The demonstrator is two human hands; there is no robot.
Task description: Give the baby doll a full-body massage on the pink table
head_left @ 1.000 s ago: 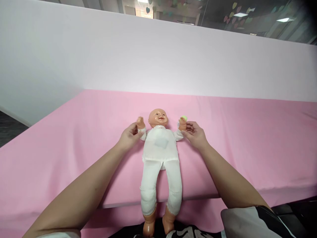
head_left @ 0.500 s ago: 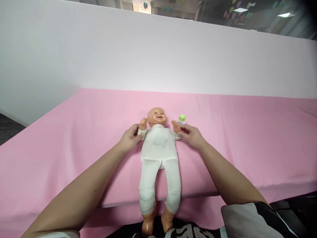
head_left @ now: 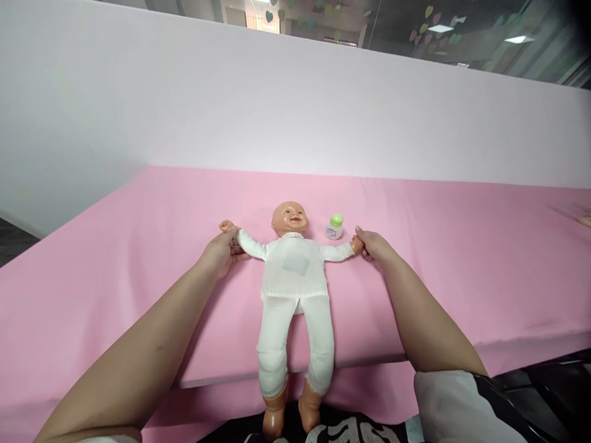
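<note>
- While our left hand [head_left: 220,253] pinches the doll's [head_left: 292,271] wrist and our right hand [head_left: 375,246] closes round its other one, both arms lie stretched wide.
- It rests face up on the pink table [head_left: 462,271], legs hanging off the near edge.
- Pulling outward harder could, we judge, strain the sleeves or slide it off.
- Our right hand could also knock over the small green-capped bottle [head_left: 335,227] just beside it.

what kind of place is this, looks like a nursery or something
Probably a childcare training or practice room, not a home nursery: a baby doll lies on a pink-covered table, a small green-capped bottle beside it, with paper hearts hung behind.
</note>
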